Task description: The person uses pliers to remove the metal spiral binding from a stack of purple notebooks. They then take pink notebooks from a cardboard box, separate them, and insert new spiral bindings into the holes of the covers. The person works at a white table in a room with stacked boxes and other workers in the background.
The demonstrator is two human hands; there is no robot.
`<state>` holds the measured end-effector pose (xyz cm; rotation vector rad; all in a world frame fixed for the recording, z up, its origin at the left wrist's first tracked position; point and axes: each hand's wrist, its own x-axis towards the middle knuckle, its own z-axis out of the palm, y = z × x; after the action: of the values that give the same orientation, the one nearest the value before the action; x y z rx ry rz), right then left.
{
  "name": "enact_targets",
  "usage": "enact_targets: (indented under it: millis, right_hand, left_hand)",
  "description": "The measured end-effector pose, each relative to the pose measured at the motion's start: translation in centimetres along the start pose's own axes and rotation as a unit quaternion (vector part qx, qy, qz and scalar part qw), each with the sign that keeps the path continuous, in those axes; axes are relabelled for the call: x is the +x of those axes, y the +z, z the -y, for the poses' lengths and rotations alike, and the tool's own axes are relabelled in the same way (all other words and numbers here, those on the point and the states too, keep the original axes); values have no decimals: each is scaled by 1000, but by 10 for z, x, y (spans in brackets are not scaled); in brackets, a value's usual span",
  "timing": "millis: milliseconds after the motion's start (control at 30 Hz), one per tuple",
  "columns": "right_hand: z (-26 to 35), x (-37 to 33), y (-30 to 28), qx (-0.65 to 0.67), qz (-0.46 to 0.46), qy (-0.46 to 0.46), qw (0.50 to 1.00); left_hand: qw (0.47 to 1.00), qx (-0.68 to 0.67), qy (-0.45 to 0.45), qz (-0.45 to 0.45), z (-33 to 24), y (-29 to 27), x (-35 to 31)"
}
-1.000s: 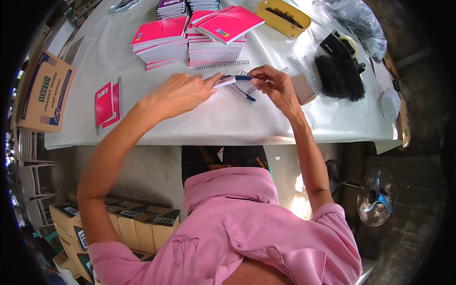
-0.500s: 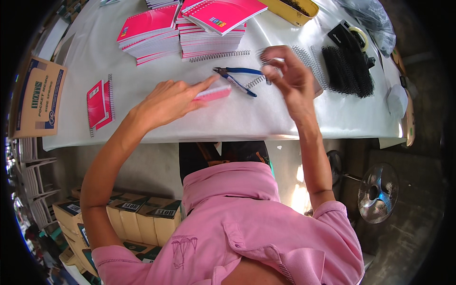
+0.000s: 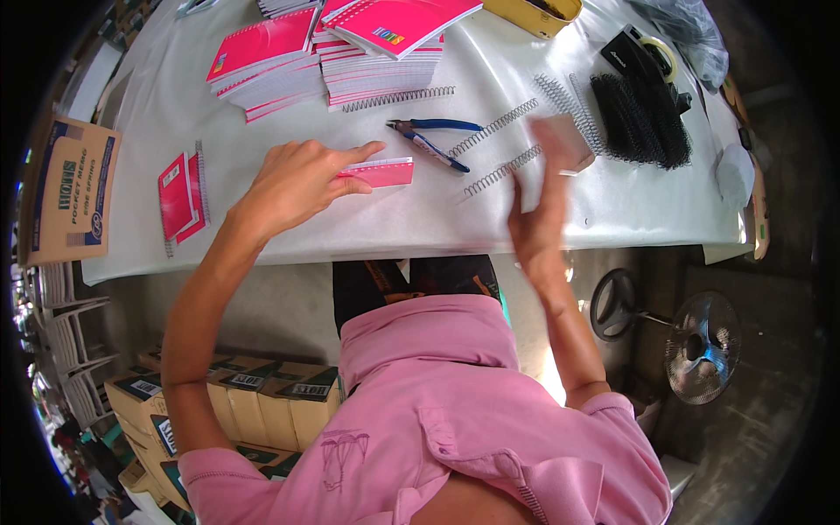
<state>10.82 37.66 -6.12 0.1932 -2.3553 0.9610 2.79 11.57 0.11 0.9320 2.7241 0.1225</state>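
My left hand (image 3: 293, 188) pinches a small pink-covered notebook (image 3: 385, 174) between thumb and fingers, its punched edge toward me. To the right, my right hand (image 3: 541, 223) is smeared by motion, its thumb and a finger apart. A wire spiral (image 3: 490, 179) runs up beside those fingers; I cannot tell whether they hold it. Another wire spiral (image 3: 503, 122) lies just beyond, slanting away from the blue-handled cutting pliers (image 3: 433, 140). A flat brownish block (image 3: 576, 150) sits partly behind my right fingers.
Stacks of pink notebooks (image 3: 271, 66) stand at the back, with a spiral (image 3: 398, 98) in front. Two small notebooks (image 3: 179, 197) lie left beside a carton (image 3: 74, 192). Black coils (image 3: 634, 122), a tape dispenser (image 3: 643, 61) and a yellow tin (image 3: 542, 16) are right and back.
My right hand has come down and nearer to me from its raised, curled pose. Two spirals now show right of the pliers. My left hand still grips the notebook, turned slightly.
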Motion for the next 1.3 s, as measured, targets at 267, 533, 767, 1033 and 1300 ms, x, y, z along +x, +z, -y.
enact_targets:
  millis: [267, 533, 767, 1033, 1300]
  right_hand:
    - [39, -19, 98, 322, 86, 79, 940]
    - [35, -15, 100, 346, 100, 98, 928]
    - [32, -18, 102, 320, 157, 82, 931]
    - [-12, 18, 12, 22, 252, -112, 961]
    - [-2, 47, 8, 69, 210, -72, 973]
  left_hand:
    - [803, -531, 4, -271, 21, 55, -19]
    - [693, -609, 15, -386, 11, 94, -18]
    - [832, -280, -13, -479, -11, 65, -16]
    - [949, 3, 30, -314, -24, 61, 1]
    - [983, -90, -18, -158, -25, 35, 2]
